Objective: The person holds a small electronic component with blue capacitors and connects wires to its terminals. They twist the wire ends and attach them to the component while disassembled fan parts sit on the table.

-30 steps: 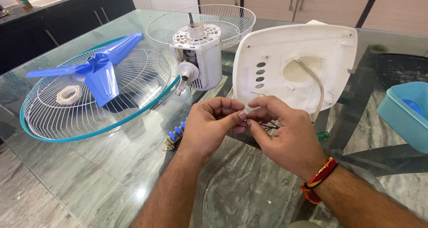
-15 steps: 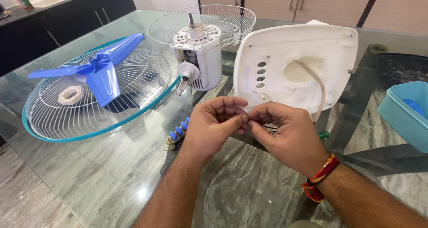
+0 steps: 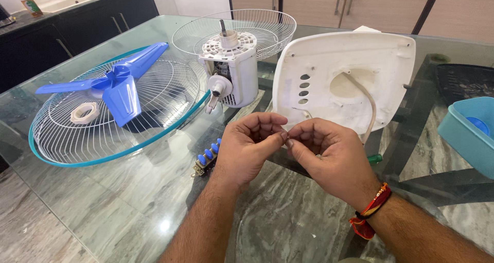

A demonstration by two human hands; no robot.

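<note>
Left hand (image 3: 250, 145) and right hand (image 3: 324, 155) pinch something tiny between touching fingertips.

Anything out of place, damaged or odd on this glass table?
Nothing looks broken or spilled, but a fan lies in pieces: blue blade resting on a wire guard, motor unit standing bare, white base tipped up, switch block loose. Left hand and right hand pinch something too small to identify.

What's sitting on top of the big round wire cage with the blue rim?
On the wire cage lie a blue three-blade fan propeller and a white plastic ring nut. The blades cover part of the wires, so anything beneath them cannot be seen.
</note>
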